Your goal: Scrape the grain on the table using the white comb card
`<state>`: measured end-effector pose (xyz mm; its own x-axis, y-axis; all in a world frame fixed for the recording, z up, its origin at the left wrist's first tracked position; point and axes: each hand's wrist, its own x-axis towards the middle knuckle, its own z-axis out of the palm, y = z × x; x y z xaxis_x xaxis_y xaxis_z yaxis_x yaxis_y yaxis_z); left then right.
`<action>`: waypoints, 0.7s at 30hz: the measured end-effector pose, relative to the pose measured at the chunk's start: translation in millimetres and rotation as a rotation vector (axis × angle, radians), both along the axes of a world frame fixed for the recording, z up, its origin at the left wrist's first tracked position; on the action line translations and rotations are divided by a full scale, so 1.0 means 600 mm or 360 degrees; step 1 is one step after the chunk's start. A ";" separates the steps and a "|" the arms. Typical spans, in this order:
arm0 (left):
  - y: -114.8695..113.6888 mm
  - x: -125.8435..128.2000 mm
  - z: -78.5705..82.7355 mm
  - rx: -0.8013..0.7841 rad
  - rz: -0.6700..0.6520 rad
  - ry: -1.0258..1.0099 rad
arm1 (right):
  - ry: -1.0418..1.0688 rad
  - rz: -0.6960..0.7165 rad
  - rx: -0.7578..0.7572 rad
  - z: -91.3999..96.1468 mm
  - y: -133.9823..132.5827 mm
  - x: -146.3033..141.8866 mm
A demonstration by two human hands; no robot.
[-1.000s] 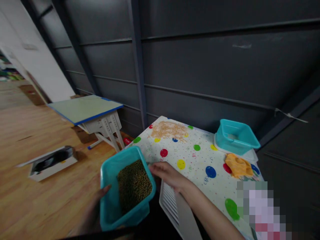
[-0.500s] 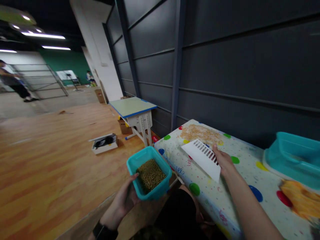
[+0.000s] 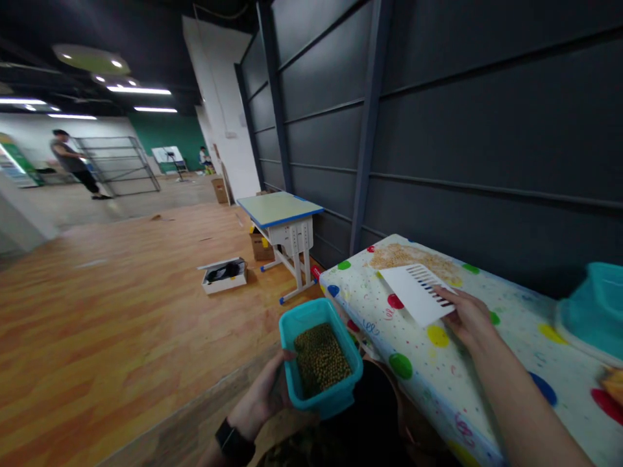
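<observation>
The left hand [image 3: 265, 392] has hold of a turquoise basin [image 3: 311, 316] by its left side, thumb over the rim, and there's a heap of greenish-brown beans [image 3: 324, 360] inside. It's tilted a little, just off the near left edge of the worktop [image 3: 423, 350]; I can't tell whether it rests on the person's lap.

The right hand [image 3: 470, 318] is clasped on the right end of a white slotted board [image 3: 413, 301]. A second ago that hand was up against the basin, with the board hanging low beside it; now both are well apart from it, out over the worktop. The board lies just on the near side of the scattered pale grains [image 3: 389, 256].

The view has swung left, too: the second turquoise basin [image 3: 598, 305] and the orange cloth [image 3: 616, 383] are now cut off at the right.
</observation>
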<state>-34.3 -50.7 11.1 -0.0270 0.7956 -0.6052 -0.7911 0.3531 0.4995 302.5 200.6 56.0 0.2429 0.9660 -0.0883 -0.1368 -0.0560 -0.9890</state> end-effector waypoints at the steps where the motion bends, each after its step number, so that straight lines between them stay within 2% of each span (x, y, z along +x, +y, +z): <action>1: 0.000 -0.002 -0.006 -0.0029 0.0013 0.0015 | -0.0120 -0.0103 0.0062 0.001 -0.002 -0.002; 3: 0.001 -0.006 -0.022 -0.0073 0.0003 0.0020 | -0.0462 -0.0223 0.0253 0.006 -0.009 -0.007; 5: 0.004 -0.011 -0.036 -0.0110 -0.0042 0.0000 | -0.0854 -0.0198 0.0413 0.012 -0.019 -0.010; 8: 0.009 -0.014 -0.047 -0.0174 -0.0065 0.0019 | -0.1172 -0.0219 0.0509 0.023 -0.034 -0.020; 12: 0.015 -0.015 -0.053 -0.0154 -0.0017 0.0141 | -0.1164 -0.0133 0.0566 0.040 -0.030 -0.054; 15: 0.017 -0.016 -0.060 -0.0146 -0.0056 0.0063 | -0.1136 0.0001 0.0669 0.049 -0.005 -0.100; 18: 0.015 -0.016 -0.072 -0.0170 -0.0028 0.0073 | -0.1121 0.0073 0.0706 0.049 0.024 -0.147; 21: 0.013 -0.018 -0.087 -0.0178 -0.0091 0.0086 | -0.1260 0.0160 0.0627 0.040 0.046 -0.172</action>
